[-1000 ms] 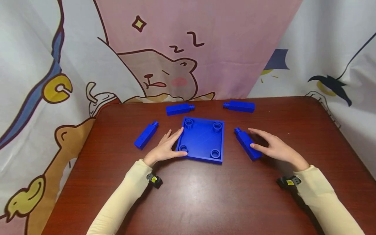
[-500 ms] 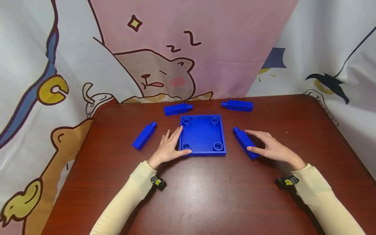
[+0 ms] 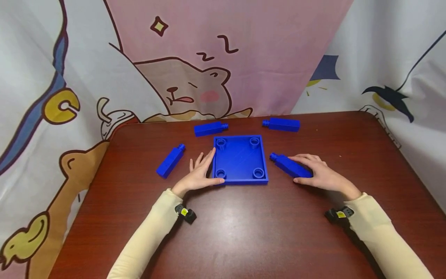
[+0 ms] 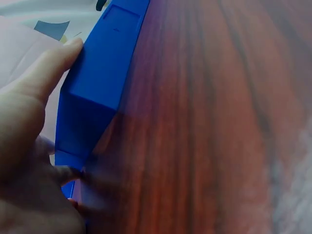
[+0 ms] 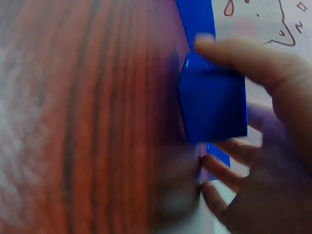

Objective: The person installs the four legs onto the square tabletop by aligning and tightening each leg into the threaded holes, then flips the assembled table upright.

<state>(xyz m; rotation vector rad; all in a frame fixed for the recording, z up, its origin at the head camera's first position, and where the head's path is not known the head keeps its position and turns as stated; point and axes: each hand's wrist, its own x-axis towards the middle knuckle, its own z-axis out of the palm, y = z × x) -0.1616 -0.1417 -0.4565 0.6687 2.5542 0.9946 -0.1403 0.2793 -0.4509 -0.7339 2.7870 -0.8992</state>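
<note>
A square blue tray [image 3: 240, 161] with a round socket in each corner lies on the table. The left hand [image 3: 196, 174] rests at its left side, fingers spread, thumb on the near left corner; in the left wrist view the thumb lies along the tray's wall [image 4: 102, 58]. At the right, the right hand [image 3: 322, 174] pinches a blue leg [image 3: 290, 166] between thumb and fingers, its threaded end toward the tray. In the right wrist view the leg's square end [image 5: 214, 105] faces the camera, with the thumb over it.
Three more blue legs lie around the tray: one at the left [image 3: 170, 162], one at the back left [image 3: 209, 129] and one at the back right [image 3: 283, 124]. A printed curtain [image 3: 271, 58] hangs behind the table [image 3: 240, 236].
The tray has turned slightly and lies squarer to the table's near side. The right hand's leg has swung, its threaded end moving left toward the tray.
</note>
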